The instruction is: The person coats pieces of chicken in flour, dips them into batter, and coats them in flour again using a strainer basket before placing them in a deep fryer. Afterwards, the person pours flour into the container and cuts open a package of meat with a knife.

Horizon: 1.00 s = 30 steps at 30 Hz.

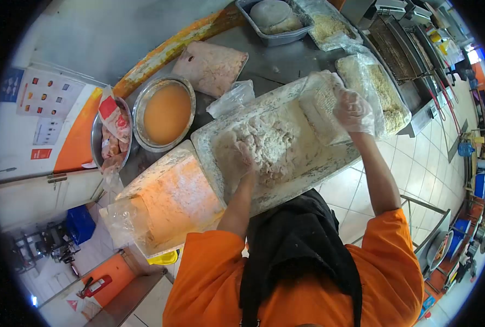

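Note:
A large flour-dusted tub (pixel 335 163) lies in front of me, with a heap of flour-coated pieces (pixel 267 141) in its middle. My left hand (pixel 241 158) is down in the flour at the left side of that heap; flour and blur hide its fingers. At the tub's right end, my right hand (pixel 354 111) wears a clear plastic glove. Its fingers are curled closed at the edge of a floury mesh basket (pixel 317 106), which rests tilted inside the tub.
Left of the tub stand an orange-lit flour bin (pixel 177 191), a bowl of orange liquid (pixel 168 114) and a bowl of raw meat (pixel 111 144). Behind are a floury bag (pixel 209 68) and a grey container (pixel 286 37). Bagged crumb-like trays (pixel 386 92) sit at the right.

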Motion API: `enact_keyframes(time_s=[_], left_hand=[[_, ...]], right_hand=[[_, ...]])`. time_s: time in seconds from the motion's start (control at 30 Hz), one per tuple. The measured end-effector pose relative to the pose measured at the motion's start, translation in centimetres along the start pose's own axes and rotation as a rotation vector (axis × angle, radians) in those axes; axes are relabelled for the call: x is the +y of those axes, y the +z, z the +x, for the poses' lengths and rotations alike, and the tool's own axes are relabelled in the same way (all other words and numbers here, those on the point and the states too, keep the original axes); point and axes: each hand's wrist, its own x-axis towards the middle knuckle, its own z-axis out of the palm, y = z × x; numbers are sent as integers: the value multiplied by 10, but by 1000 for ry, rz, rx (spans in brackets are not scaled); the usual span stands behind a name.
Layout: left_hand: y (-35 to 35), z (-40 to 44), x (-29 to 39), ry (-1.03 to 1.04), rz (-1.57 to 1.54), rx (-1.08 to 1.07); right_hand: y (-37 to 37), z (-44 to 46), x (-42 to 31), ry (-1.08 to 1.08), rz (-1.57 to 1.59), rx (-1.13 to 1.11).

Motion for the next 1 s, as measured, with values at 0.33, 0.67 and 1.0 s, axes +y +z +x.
enact_keyframes(time_s=[0.33, 0.67, 1.0], left_hand=[[9, -2, 4, 50, -30, -60], [12, -7, 4, 114, -73, -134], [35, -26, 20, 138, -132, -181]], right_hand=[[22, -45, -61, -202, 429, 361], [15, -69, -130, -183, 486, 295], [44, -24, -56, -74, 675, -35]])
